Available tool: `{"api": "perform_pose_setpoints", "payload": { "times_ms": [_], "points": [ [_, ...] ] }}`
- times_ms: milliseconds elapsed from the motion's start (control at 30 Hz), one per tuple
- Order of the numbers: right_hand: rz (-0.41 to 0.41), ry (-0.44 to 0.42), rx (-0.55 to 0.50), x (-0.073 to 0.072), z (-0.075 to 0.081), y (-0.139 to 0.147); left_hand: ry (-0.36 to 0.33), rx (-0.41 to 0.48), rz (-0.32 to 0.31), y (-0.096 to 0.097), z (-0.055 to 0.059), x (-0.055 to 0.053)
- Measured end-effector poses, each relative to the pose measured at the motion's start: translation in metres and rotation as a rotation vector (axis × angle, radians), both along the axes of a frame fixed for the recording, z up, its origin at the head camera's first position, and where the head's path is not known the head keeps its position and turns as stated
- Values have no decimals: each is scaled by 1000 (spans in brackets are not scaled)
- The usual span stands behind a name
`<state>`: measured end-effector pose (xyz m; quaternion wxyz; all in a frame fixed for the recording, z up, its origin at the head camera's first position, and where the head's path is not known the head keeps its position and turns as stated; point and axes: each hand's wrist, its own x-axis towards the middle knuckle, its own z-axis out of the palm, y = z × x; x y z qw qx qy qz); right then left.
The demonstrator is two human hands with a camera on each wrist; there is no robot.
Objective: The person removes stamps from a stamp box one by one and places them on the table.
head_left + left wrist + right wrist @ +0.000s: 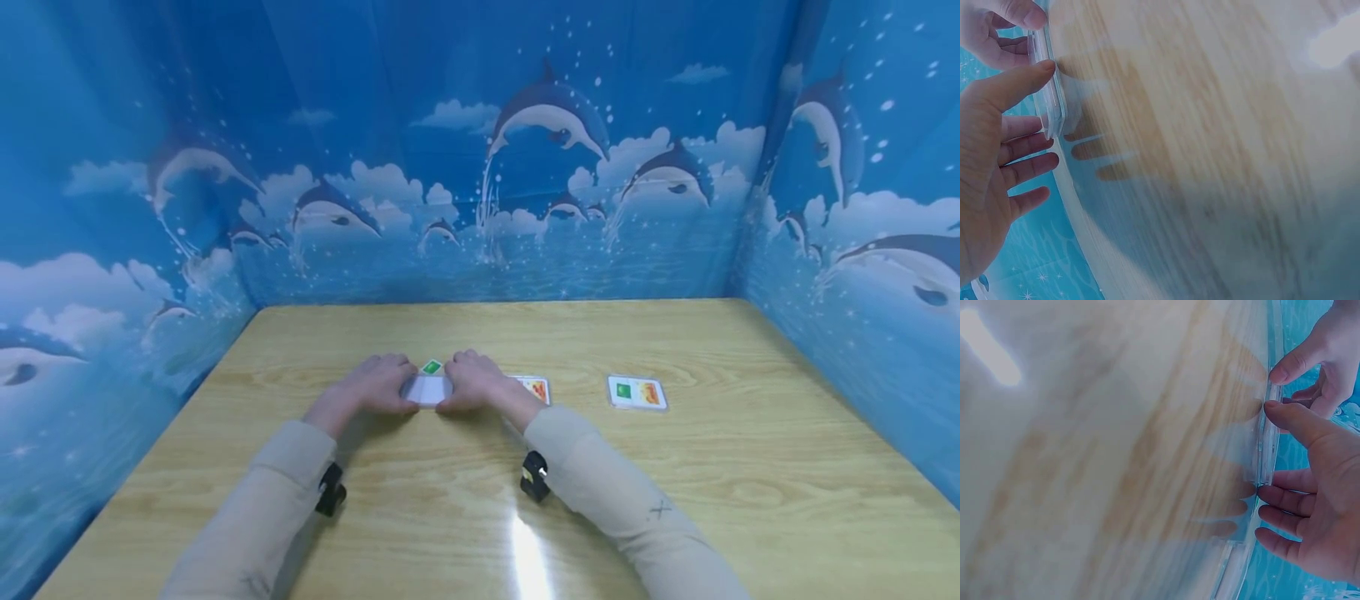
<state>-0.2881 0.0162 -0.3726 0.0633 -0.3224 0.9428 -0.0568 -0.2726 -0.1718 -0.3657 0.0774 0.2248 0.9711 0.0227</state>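
Observation:
A flat, clear-edged plastic case (427,390) with a pale top lies on the table between my two hands. My left hand (381,385) grips its left end, thumb on the near edge and fingers on the far side. In the same way my right hand (471,383) holds the right end. The left wrist view shows the case (1054,106) edge-on, with thin layers. In the right wrist view, the right thumb presses the near edge of the case (1267,447). Just beyond it sits a small green card (432,367), partly hidden.
Partly covered by the right forearm, another case (538,388) with an orange picture lies right of the hands. A similar case (637,392) with green and orange pictures is farther right. A blue dolphin-print curtain (465,208) borders the wooden table (450,517).

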Motion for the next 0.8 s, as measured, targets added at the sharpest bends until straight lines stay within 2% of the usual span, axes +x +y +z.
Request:
{"api": "perform_pose_setpoints", "payload": {
  "times_ms": [267, 667, 800],
  "points": [
    [8, 3, 25, -1, 0, 0, -43, -7, 40, 1, 0, 0],
    [27, 17, 46, 1, 1, 1, -55, -4, 26, 2, 1, 0],
    [34, 34, 52, 1, 1, 2, -66, 0, 40, 2, 1, 0]
  ]
}}
